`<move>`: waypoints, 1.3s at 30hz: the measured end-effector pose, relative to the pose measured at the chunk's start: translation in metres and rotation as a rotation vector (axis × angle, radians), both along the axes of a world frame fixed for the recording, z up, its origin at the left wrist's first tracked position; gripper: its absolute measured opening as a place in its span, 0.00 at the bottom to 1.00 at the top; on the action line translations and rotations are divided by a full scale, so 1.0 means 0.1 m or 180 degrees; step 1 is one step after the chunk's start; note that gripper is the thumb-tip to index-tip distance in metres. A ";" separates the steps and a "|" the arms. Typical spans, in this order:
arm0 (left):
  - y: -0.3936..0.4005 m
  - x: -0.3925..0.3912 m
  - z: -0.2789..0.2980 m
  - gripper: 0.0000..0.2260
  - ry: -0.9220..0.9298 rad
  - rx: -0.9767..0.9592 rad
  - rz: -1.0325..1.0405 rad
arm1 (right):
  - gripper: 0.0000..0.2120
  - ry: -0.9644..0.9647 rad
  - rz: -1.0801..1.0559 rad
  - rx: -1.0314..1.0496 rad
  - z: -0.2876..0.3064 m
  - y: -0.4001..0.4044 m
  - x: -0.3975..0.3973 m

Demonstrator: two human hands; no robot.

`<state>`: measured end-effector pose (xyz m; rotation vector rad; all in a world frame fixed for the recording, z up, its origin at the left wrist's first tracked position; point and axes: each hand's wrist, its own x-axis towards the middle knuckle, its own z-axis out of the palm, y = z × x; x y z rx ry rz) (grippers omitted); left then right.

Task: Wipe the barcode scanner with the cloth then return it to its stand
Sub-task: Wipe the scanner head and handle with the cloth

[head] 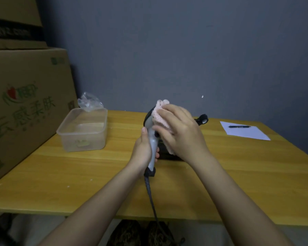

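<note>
Gripping the grey handle, the left hand (144, 153) holds the barcode scanner (151, 137) upright above the surface (220, 174), exposing its head; the right hand's fingers (169, 110) press the pink cloth (160, 118) against it; the stand (203, 120) waits just behind, partly hidden.

— What's the room like?
— A plain blue-grey wall (185, 50) behind a yellow wooden table (78, 174), dimly lit.
— And to the left?
— Stacked cardboard boxes (21, 96) against the wall, the lower one printed with green characters, standing on the table's left end
— Below the table?
— Pale floor (43, 228)
</note>
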<state>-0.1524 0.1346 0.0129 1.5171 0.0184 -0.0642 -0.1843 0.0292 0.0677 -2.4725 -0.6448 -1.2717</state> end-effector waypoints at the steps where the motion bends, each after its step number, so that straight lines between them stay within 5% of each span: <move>1: 0.01 0.01 0.00 0.28 0.0007 0.0005 0.0002 | 0.14 0.0192 -0.0012 -0.0145 0.02 -0.01 -0.01; 10: 0.04 0.09 0.05 0.27 0.0052 0.0053 -0.0046 | 0.12 0.0744 -0.0625 -0.0377 0.27 -0.17 -0.14; 15: -0.01 0.05 0.04 0.28 -0.0300 0.0577 0.0085 | 0.09 0.0508 -0.0041 0.0607 0.26 0.04 -0.13; 19: 0.03 0.06 0.02 0.29 -0.0417 0.0560 0.0116 | 0.07 0.0006 -0.0663 0.0051 0.12 0.05 -0.05; 27: 0.16 0.07 0.02 0.28 -0.0507 0.0562 0.0174 | 0.05 0.0691 -0.1265 -0.0877 0.32 -0.06 -0.12; 33: 0.10 0.08 0.02 0.28 -0.0843 0.0916 0.0282 | 0.09 0.0658 -0.0249 0.0417 0.35 -0.04 -0.11; 39: 0.11 0.11 -0.02 0.28 -0.0749 0.0796 0.0269 | 0.09 0.0219 -0.0973 0.0127 0.05 -0.11 0.00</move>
